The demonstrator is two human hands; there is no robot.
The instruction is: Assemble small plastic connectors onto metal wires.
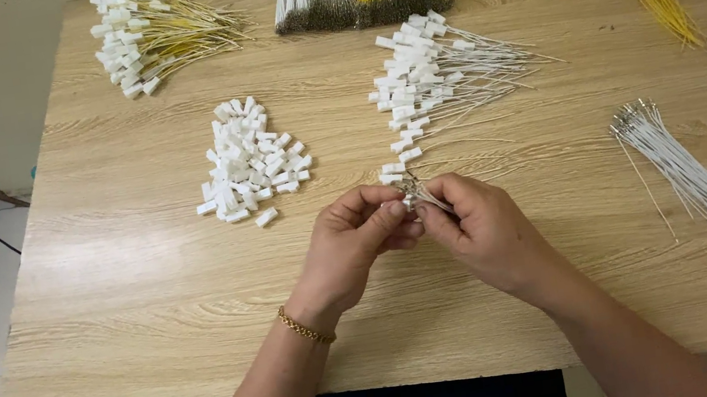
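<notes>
Head view, frame centre: thin white wires (421, 196) are pinched between left hand (357, 239) and right hand (479, 229) fingertips; strands could be bent if squeezed.

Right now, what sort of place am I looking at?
Probably a small home-style wire-assembly workstation: a wooden table with a pile of white plastic connectors, loose white wires, and finished connector-wire assemblies.

White plugs (249, 160) are heaped mid-table (153, 282); yellow wires (666, 5) and white wires (672, 158) are laid at right.
</notes>
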